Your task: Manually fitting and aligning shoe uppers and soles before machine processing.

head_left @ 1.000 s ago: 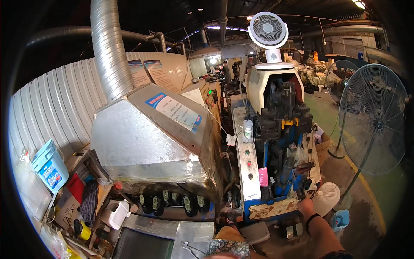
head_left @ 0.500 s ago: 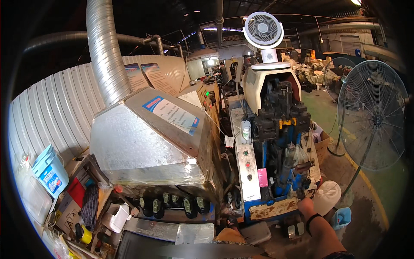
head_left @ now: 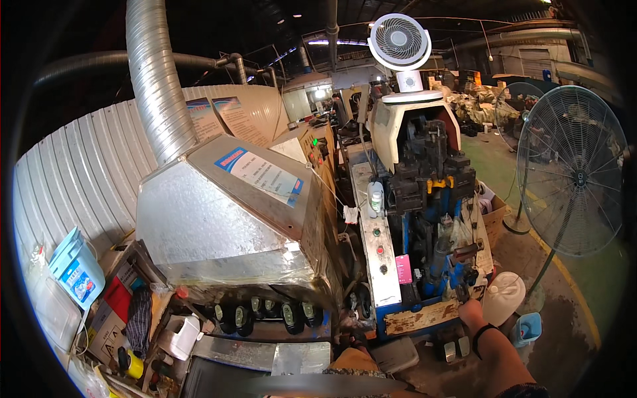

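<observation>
My right hand (head_left: 472, 314) reaches to the front right corner of a dark, greasy machine (head_left: 431, 172) with blue parts. Its fingers are curled at a dark piece by the machine's edge; what they grip is too dark to make out. Just left of the hand runs a worn wooden board (head_left: 421, 319) along the machine's front. A pale control panel (head_left: 379, 255) with coloured buttons flanks the machine, and a pink card (head_left: 404, 268) stands beside it. My left hand is out of view.
A metal hood (head_left: 212, 219) with a duct fills the left, above several dark shoes (head_left: 292, 318). A white jug (head_left: 504, 298) and light blue bucket (head_left: 527, 328) stand right of my forearm. Farther right is a large floor fan (head_left: 577, 172). A white fan (head_left: 399, 41) tops the machine.
The view has shifted slightly. My right hand stays at the machine's front right corner, a little higher in the picture, and the blue and dark parts just above it have changed position.
</observation>
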`<act>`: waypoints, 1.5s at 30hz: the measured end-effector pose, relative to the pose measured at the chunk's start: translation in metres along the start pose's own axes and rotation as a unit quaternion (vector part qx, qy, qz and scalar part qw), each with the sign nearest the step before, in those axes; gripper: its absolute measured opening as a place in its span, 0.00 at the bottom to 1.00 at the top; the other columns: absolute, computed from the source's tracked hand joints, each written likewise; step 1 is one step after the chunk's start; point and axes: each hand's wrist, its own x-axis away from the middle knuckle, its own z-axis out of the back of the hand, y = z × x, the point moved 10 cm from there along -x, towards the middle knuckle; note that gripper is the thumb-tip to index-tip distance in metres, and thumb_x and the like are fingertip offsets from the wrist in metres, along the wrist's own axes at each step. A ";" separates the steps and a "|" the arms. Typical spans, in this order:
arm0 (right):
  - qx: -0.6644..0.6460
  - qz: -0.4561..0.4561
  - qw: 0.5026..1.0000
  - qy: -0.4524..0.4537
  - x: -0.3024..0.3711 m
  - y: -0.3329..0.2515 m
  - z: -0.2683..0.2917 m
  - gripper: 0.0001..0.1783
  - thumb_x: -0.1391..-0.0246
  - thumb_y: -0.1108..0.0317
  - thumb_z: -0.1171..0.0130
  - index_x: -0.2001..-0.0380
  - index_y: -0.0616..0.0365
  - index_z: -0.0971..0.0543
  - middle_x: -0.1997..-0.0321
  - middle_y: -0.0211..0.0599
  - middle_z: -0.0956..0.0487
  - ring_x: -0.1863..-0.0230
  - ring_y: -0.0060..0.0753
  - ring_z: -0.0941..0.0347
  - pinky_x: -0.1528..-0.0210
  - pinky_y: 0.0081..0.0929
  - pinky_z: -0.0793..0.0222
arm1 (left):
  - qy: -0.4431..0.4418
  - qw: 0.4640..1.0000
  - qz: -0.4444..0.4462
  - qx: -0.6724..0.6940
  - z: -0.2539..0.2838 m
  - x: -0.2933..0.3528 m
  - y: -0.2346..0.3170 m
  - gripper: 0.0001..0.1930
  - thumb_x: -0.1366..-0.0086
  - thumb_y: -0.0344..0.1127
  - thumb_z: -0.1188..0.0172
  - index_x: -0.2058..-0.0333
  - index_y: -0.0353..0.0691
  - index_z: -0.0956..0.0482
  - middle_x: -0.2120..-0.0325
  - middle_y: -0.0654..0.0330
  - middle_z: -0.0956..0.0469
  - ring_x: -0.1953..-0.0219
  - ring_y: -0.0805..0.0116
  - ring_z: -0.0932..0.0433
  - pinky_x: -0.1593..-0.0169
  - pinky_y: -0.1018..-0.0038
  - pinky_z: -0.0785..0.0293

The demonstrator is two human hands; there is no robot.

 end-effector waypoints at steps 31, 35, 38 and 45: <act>-0.007 0.018 0.998 0.057 -0.010 0.006 -0.005 0.16 0.52 0.64 0.41 0.65 0.66 0.17 0.63 0.56 0.18 0.58 0.54 0.20 0.55 0.42 0.25 | 0.221 0.874 -0.139 -0.409 0.019 0.027 0.054 0.14 0.32 0.37 0.44 0.74 0.34 0.22 0.71 0.50 0.21 0.73 0.54 0.20 0.74 0.68 0.26; -0.005 -0.001 0.999 0.039 -0.007 0.008 -0.004 0.17 0.51 0.62 0.41 0.65 0.66 0.17 0.62 0.56 0.18 0.57 0.54 0.21 0.53 0.42 0.25 | 0.175 0.908 -0.193 -0.327 0.001 0.045 0.047 0.18 0.30 0.42 0.47 0.72 0.34 0.20 0.71 0.49 0.20 0.75 0.54 0.21 0.76 0.67 0.26; 0.006 -0.008 0.999 0.039 -0.009 0.011 -0.005 0.18 0.51 0.61 0.41 0.65 0.66 0.17 0.61 0.56 0.18 0.56 0.54 0.21 0.53 0.42 0.25 | 0.089 0.953 -0.230 -0.177 -0.017 0.060 0.048 0.24 0.30 0.51 0.48 0.69 0.34 0.18 0.70 0.50 0.19 0.71 0.51 0.20 0.73 0.63 0.25; -0.003 -0.021 1.000 -0.004 0.002 -0.001 0.002 0.18 0.50 0.65 0.42 0.60 0.66 0.19 0.57 0.56 0.19 0.52 0.54 0.23 0.50 0.41 0.27 | 0.144 0.968 -0.165 -0.125 0.003 0.038 0.036 0.24 0.30 0.53 0.49 0.66 0.33 0.18 0.66 0.48 0.19 0.67 0.49 0.20 0.69 0.61 0.25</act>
